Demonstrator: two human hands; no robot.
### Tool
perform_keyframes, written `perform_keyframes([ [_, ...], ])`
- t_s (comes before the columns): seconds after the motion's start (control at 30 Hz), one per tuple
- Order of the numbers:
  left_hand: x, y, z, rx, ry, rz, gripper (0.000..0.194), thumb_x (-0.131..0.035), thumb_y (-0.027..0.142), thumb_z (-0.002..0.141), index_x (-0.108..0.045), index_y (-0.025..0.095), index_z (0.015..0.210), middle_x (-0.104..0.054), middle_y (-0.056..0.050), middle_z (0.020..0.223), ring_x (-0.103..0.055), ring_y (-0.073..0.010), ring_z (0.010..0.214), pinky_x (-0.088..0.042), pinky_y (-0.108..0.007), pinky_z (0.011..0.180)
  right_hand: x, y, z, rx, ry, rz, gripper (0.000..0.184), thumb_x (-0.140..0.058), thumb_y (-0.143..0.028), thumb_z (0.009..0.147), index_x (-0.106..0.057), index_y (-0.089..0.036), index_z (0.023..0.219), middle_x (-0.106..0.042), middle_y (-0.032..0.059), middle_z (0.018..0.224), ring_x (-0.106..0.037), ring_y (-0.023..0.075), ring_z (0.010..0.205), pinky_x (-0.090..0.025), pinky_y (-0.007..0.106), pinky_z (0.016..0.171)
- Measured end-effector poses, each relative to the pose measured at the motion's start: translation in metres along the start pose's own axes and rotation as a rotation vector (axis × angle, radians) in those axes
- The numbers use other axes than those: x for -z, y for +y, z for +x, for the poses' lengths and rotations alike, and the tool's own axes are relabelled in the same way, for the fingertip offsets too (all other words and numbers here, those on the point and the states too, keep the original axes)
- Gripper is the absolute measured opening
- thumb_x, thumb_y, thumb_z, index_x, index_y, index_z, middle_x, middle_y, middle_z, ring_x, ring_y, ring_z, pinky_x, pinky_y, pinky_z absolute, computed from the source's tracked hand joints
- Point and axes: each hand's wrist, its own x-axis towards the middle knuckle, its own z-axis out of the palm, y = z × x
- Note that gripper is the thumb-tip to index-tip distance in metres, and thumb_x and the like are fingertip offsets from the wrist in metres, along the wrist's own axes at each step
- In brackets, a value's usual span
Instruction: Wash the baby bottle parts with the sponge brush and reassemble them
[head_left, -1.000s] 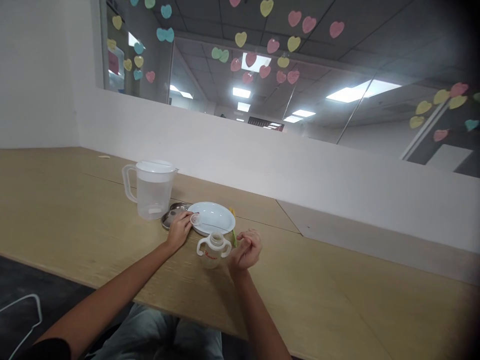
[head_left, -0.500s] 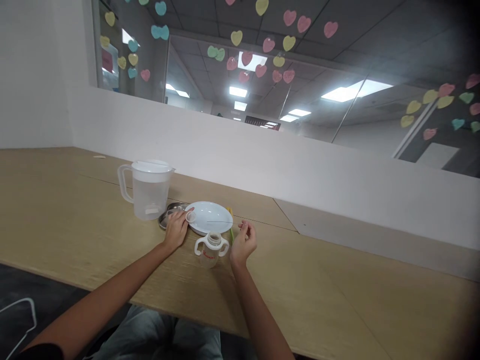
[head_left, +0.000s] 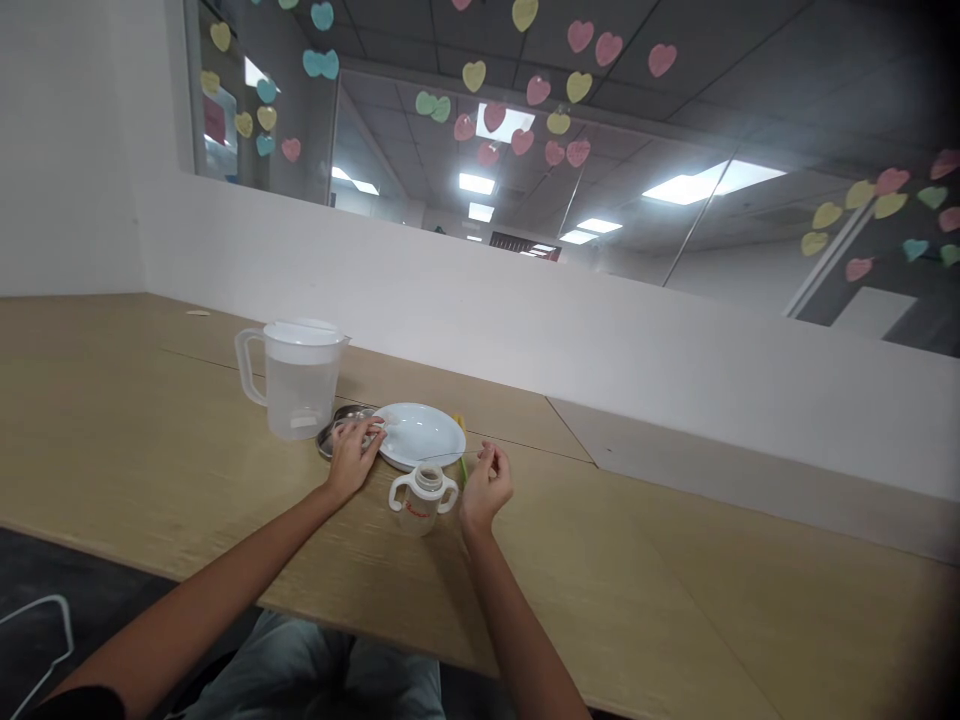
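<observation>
My left hand is closed on a small translucent, ring-like piece, over the metal dish and the left rim of the white bowl. In my right hand a thin, wire-like stick is pinched between thumb and fingers. It points left across the bowl's near side, and its far end is too fine to make out. Between my forearms a clear baby bottle with two white handles stands upright, its top uncovered. Under my left hand lies a shiny metal dish, partly hidden.
A large translucent pitcher with a lid and side handle stands left of the bowl. A yellow-green item lies partly hidden between bowl and right hand. Behind the wooden table runs a white wall beneath a window.
My left hand has turned the ring-like piece, whose round opening no longer faces me. The stick's left end has dipped slightly toward the bottle. The bottle, bowl and pitcher have stayed put.
</observation>
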Motion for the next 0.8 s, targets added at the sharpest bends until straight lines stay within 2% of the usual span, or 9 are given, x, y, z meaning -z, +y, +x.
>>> perform_keyframes([
  [0.27, 0.003, 0.004, 0.000, -0.067, -0.042, 0.028, 0.025, -0.044, 0.034, 0.090, -0.067, 0.024, 0.093, -0.070, -0.003, 0.097, -0.056, -0.0228, 0.091, -0.030, -0.040, 0.089, 0.000, -0.002, -0.002, 0.103, 0.043, -0.017, 0.041, -0.045, -0.047, 0.086, -0.066, -0.013, 0.087, -0.063, 0.0069, 0.076, -0.055, 0.0169, 0.072, -0.042, 0.029, 0.071],
  [0.43, 0.005, 0.005, 0.002, -0.072, -0.058, 0.065, 0.023, -0.047, 0.030, 0.088, -0.069, 0.026, 0.091, -0.071, -0.003, 0.093, -0.056, -0.0239, 0.091, -0.030, -0.042, 0.089, 0.002, -0.004, -0.007, 0.312, 0.012, -0.102, 0.037, -0.043, -0.043, 0.090, -0.067, -0.015, 0.088, -0.065, 0.0075, 0.080, -0.056, 0.0175, 0.076, -0.040, 0.031, 0.076],
  [0.53, 0.006, 0.002, 0.007, -0.067, -0.112, 0.055, 0.022, -0.049, 0.030, 0.087, -0.071, 0.028, 0.089, -0.072, -0.003, 0.088, -0.057, -0.0239, 0.090, -0.028, -0.045, 0.092, 0.002, -0.004, -0.009, 0.437, -0.014, -0.137, 0.035, -0.042, -0.039, 0.092, -0.067, -0.015, 0.087, -0.066, 0.0072, 0.080, -0.057, 0.0167, 0.076, -0.039, 0.031, 0.077],
  [0.7, 0.003, 0.003, 0.017, -0.073, -0.201, 0.019, 0.022, -0.051, 0.032, 0.085, -0.072, 0.029, 0.083, -0.072, -0.003, 0.086, -0.059, -0.0236, 0.092, -0.023, -0.048, 0.100, 0.002, -0.003, -0.013, 0.687, -0.112, -0.221, 0.028, -0.042, -0.030, 0.094, -0.066, -0.018, 0.086, -0.066, 0.0035, 0.075, -0.055, 0.0135, 0.068, -0.035, 0.031, 0.077],
  [0.8, 0.000, 0.007, 0.019, -0.065, -0.220, 0.007, 0.021, -0.052, 0.033, 0.084, -0.072, 0.028, 0.080, -0.072, -0.003, 0.087, -0.060, -0.0233, 0.093, -0.022, -0.049, 0.102, 0.003, -0.004, -0.016, 0.778, -0.175, -0.254, 0.024, -0.044, -0.027, 0.094, -0.066, -0.019, 0.087, -0.065, 0.0015, 0.072, -0.053, 0.0127, 0.067, -0.034, 0.030, 0.077],
])
